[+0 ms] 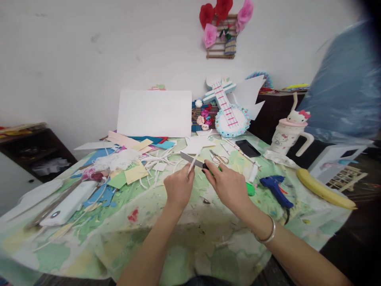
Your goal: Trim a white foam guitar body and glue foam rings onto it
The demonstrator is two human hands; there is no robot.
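Observation:
My right hand is closed around a utility knife with a green handle and a black front end. Its long metal blade points left, over my left hand. Between the thumb and fingers of my left hand is a thin white strip, standing up at a slant. The blade crosses the strip and seems to touch it. Just beyond the hands lie a white star-shaped board piece and a pair of scissors.
Paper scraps and white offcuts cover the table's left side, near a white oblong device. To the right are a blue glue gun, a banana, a tumbler and a phone. A decorated paper banjo stands behind.

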